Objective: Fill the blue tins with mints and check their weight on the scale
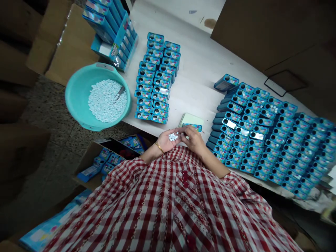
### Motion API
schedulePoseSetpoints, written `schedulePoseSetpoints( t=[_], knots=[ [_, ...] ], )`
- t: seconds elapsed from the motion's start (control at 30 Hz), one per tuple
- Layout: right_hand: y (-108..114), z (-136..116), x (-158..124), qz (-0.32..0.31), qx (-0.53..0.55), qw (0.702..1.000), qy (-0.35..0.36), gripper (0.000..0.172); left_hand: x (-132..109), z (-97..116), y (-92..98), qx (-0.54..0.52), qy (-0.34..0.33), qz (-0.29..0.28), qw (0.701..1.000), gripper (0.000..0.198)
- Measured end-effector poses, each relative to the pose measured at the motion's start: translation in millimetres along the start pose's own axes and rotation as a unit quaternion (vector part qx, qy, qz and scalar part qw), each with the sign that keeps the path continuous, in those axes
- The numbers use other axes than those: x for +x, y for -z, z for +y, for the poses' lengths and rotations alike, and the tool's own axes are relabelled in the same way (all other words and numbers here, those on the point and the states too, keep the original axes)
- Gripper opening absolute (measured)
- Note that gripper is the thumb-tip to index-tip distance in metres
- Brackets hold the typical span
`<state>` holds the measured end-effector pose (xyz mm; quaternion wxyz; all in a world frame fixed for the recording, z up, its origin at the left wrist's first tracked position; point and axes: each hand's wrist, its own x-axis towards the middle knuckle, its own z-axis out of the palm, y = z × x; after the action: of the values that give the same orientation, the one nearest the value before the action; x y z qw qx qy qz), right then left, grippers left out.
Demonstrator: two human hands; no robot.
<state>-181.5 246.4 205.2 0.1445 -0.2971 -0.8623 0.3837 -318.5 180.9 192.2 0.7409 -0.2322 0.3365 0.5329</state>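
Note:
In my left hand, palm up at the table's front edge, lies a small heap of pale candies. The fingers of my right hand are bent close together beside the heap, and whether a candy is between them is too small to tell. Just beyond my right hand, a blue tin stands at a pale green pad. A turquoise bowl of the same pale candies, with a metal scoop in it, is at the left.
Blue tins stand in two columns beyond my hands. Many more tins fill the right side. A display box is at the back left, and an open carton of blue packs sits below the table.

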Motion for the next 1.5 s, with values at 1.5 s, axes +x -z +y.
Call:
schedulePoseSetpoints(
  t=[1.5],
  knots=[
    [-43.7, 89.3, -61.8, 0.013, -0.137, 0.948, -0.285, 0.022, -28.1, 31.1, 57.3, -0.040, -0.101, 0.146, 0.983, 0.024]
  ],
)
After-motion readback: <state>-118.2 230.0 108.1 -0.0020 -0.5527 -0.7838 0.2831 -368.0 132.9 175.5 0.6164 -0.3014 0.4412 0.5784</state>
